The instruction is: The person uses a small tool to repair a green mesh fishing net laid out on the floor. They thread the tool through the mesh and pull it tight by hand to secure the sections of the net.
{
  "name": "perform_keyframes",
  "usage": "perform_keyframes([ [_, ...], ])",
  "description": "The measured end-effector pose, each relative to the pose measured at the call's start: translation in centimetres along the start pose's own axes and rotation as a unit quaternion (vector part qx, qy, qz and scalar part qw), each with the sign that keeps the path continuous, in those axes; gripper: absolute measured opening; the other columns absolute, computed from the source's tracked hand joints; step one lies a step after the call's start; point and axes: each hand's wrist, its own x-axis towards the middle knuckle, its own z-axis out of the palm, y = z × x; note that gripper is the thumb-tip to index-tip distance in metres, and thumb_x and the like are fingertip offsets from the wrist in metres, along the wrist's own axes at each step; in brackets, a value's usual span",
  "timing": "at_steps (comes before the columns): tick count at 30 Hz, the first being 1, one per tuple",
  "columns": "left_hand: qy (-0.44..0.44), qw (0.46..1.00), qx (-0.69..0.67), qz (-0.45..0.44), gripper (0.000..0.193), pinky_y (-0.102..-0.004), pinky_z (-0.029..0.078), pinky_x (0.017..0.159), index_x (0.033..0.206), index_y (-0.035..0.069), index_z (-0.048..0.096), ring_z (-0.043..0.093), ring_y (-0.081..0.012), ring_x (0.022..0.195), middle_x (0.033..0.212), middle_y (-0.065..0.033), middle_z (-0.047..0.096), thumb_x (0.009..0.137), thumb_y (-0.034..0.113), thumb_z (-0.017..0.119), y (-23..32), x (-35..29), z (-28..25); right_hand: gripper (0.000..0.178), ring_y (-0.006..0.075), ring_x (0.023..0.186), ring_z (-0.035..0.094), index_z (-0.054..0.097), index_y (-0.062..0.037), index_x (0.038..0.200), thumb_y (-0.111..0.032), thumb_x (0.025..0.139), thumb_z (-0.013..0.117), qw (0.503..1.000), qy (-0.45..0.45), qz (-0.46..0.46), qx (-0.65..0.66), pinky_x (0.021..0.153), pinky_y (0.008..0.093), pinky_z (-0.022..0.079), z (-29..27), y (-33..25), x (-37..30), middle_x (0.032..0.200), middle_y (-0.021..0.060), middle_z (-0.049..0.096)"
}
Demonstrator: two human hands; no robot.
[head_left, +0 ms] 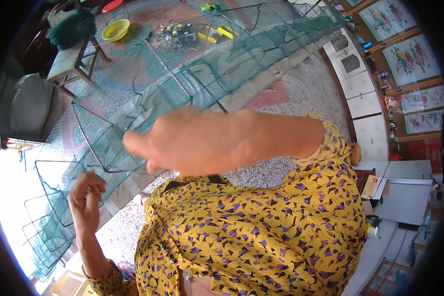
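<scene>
A long green net (207, 74) with dark rod frames stretches diagonally over the floor before me. My left hand (86, 200) is raised at the net's near left end, fingers curled into a pinch; what it holds, if anything, is too fine to see. Across the middle reaches my right hand (165, 140), close to the camera and a little blurred. Its fingers are drawn together and point left, above the netting; anything between them is hidden. Square wire frames (91, 138) spread the mesh beside both hands.
At the far left a wooden stool (69, 64) carries a bundle of dark green netting (73, 28). Behind the net sit a yellow basin (116, 30), a red stool top (112, 6) and a pile of small bits (175, 35). White cabinets (365, 106) line the right side.
</scene>
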Motion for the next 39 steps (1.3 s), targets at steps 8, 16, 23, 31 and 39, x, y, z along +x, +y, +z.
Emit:
perform_keyframes([
  [8, 0.011, 0.999, -0.024, -0.023, 0.012, -0.0237, 0.042, 0.06, 0.084, -0.001, 0.06, 0.052, -0.0092, 0.067, 0.077, -0.0039, 0.061, 0.082, 0.002, 0.048, -0.3, 0.2, 0.2, 0.014, 0.0167, 0.056, 0.06, 0.055, -0.0037, 0.098, -0.014, 0.089, 0.058, 0.976, -0.136, 0.119, 0.12, 0.05, 0.0299, 0.043, -3.5, 0.5, 0.9, 0.068, 0.0078, 0.063],
  [16, 0.024, 0.996, -0.06, -0.055, 0.014, -0.0247, 0.044, 0.061, 0.088, -0.002, 0.058, 0.049, -0.0076, 0.067, 0.078, -0.0025, 0.06, 0.084, 0.004, 0.046, -0.5, -1.0, 0.1, 0.018, 0.0078, 0.064, 0.059, 0.051, -0.0058, 0.105, -0.023, 0.1, 0.046, 0.961, 0.213, 0.019, 0.178, 0.056, 0.0207, 0.047, -2.0, 2.7, 3.0, 0.076, 0.0042, 0.065],
  [23, 0.097, 0.981, -0.168, -0.004, 0.015, -0.0231, 0.046, 0.065, 0.097, -0.001, 0.056, 0.053, -0.0074, 0.072, 0.085, -0.0038, 0.062, 0.095, 0.004, 0.042, -1.1, -0.5, 1.0, 0.014, 0.0074, 0.057, 0.043, 0.054, -0.007, 0.093, -0.019, 0.098, 0.049, 0.592, 0.378, -0.112, 0.703, 0.057, 0.0247, 0.043, -9.6, 11.5, 6.0, 0.069, -0.0018, 0.047],
  [31, 0.259, 0.784, -0.564, -0.024, 0.016, -0.0224, 0.041, 0.058, 0.102, 0.003, 0.054, 0.048, -0.0072, 0.061, 0.078, -0.0033, 0.054, 0.099, 0.008, 0.039, -1.9, 0.5, 1.9, 0.022, 0.0017, 0.052, 0.043, 0.065, -0.0044, 0.104, -0.016, 0.094, 0.049, 0.941, 0.065, 0.118, 0.31, 0.042, 0.0204, 0.032, 4.6, 6.0, 12.2, 0.068, 0.0007, 0.061],
  [39, 0.264, 0.943, -0.175, -0.1, 0.015, -0.0233, 0.043, 0.057, 0.103, 0.002, 0.053, 0.051, -0.0071, 0.064, 0.083, -0.0034, 0.055, 0.089, 0.009, 0.057, -1.3, 0.2, 4.7, 0.037, 0.0005, 0.046, 0.032, 0.051, -0.0058, 0.126, -0.01, 0.089, 0.05, 0.844, -0.112, 0.274, 0.446, 0.037, 0.0175, 0.023, 6.1, 6.2, 15.1, 0.08, 0.0027, 0.06],
])
